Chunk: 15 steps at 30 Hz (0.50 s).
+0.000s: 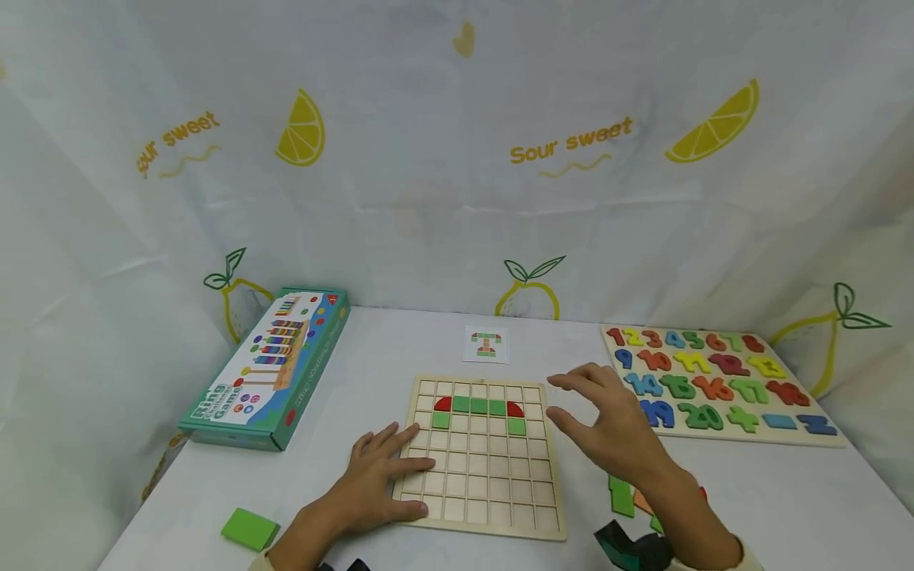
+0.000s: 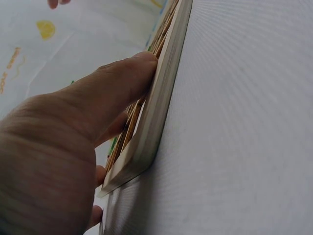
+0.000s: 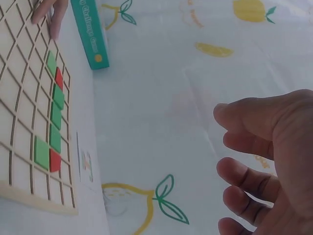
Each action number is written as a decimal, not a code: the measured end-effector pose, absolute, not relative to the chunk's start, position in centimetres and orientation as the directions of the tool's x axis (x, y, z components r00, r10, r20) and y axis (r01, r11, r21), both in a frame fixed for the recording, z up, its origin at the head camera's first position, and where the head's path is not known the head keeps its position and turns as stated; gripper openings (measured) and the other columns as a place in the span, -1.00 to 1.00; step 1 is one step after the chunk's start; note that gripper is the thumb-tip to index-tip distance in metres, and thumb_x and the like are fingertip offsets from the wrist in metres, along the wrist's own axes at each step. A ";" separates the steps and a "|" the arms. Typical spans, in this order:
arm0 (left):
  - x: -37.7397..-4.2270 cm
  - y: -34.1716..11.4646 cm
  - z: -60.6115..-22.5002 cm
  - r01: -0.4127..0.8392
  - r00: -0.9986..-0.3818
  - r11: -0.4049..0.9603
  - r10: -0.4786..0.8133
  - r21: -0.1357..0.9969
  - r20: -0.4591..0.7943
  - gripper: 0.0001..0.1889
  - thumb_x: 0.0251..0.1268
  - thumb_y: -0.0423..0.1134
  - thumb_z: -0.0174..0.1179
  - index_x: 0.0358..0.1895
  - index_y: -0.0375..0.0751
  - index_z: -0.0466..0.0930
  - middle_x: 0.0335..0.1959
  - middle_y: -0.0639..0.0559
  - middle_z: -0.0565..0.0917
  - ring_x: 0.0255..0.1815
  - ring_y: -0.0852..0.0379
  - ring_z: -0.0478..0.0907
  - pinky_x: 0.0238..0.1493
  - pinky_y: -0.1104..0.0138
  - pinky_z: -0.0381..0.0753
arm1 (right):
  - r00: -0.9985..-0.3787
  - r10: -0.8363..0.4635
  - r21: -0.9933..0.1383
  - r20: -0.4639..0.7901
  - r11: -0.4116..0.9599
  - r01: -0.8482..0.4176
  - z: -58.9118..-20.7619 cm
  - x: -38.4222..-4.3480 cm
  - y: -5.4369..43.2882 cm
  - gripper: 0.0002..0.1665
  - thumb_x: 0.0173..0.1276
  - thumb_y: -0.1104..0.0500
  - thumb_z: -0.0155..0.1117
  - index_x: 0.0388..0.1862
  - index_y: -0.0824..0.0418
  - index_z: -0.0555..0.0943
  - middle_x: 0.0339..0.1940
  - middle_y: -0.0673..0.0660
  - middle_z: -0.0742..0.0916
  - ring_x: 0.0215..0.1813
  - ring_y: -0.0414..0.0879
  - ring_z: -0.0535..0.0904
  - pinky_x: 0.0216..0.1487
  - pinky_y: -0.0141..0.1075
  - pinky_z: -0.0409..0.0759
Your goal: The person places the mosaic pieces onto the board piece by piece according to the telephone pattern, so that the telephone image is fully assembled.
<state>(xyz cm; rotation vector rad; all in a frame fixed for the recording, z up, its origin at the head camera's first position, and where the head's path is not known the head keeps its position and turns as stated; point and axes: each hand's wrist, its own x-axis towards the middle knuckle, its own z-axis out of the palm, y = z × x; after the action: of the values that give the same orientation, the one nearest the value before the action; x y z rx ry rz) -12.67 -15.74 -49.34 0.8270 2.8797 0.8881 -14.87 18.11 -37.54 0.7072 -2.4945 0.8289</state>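
Note:
A wooden grid board point(image 1: 489, 476) lies on the table, an arch of green squares point(image 1: 479, 405) and red quarter-round pieces point(image 1: 515, 409) set near its far side. My left hand point(image 1: 367, 480) rests over the board's left edge with fingers spread, and in the left wrist view the thumb point(image 2: 122, 78) presses on the rim. To the right of the board, my right hand point(image 1: 607, 416) is raised above the table, thumb and index finger apart, nothing between them. Behind the board lies a small pattern card point(image 1: 487, 345) showing green, red and orange shapes.
Loose green pieces point(image 1: 621, 496) and an orange one lie partly hidden under my right forearm. A green block point(image 1: 250, 529) is at the front left. At the back left lies a boxed game point(image 1: 267, 365); a number puzzle board point(image 1: 714, 381) takes up the right.

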 end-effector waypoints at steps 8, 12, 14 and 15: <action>-12.8 -15.9 -49.5 0.468 -0.866 0.697 0.485 0.543 0.123 -0.35 0.03 0.39 0.24 0.21 0.24 0.58 0.49 0.01 0.16 0.49 -0.19 -0.08 0.27 -0.21 -0.25 | -0.837 -0.248 -0.428 0.488 0.768 -0.477 -39.1 -13.3 22.7 -0.51 0.06 0.23 0.55 0.02 0.19 0.67 -0.14 0.02 0.61 0.00 -0.01 0.44 -0.17 0.03 0.52; -12.8 -15.9 -49.5 0.467 -0.865 0.700 0.488 0.541 0.115 -0.35 0.03 0.40 0.22 0.22 0.25 0.58 0.49 0.02 0.16 0.49 -0.19 -0.08 0.27 -0.21 -0.24 | -0.903 -0.164 -0.476 0.397 0.804 -0.355 -40.9 -13.1 24.8 -0.49 0.09 0.16 0.54 0.05 0.23 0.65 -0.13 0.11 0.63 0.00 0.07 0.43 -0.14 0.16 0.49; -12.9 -15.8 -49.4 0.472 -0.863 0.696 0.491 0.541 0.122 -0.35 0.04 0.40 0.23 0.21 0.24 0.58 0.49 0.00 0.18 0.48 -0.20 -0.07 0.26 -0.23 -0.23 | -0.932 -0.125 -0.486 0.340 0.825 -0.288 -41.7 -13.1 25.8 -0.48 0.12 0.12 0.52 0.07 0.26 0.64 -0.13 0.15 0.63 -0.01 0.10 0.43 -0.17 0.14 0.50; -12.9 -15.8 -49.4 0.471 -0.863 0.696 0.491 0.541 0.120 -0.35 0.04 0.40 0.23 0.21 0.24 0.58 0.49 0.00 0.18 0.48 -0.20 -0.07 0.26 -0.23 -0.23 | -0.944 -0.110 -0.489 0.310 0.834 -0.257 -42.2 -13.1 26.2 -0.47 0.14 0.11 0.51 0.08 0.27 0.63 -0.12 0.18 0.63 -0.02 0.12 0.43 -0.18 0.13 0.50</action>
<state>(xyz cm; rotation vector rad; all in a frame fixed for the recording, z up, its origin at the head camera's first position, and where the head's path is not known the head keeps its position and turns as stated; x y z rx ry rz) -12.86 -15.80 -49.38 0.8122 2.8622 0.8993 -13.14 26.20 -42.17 0.2804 -2.7453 0.7866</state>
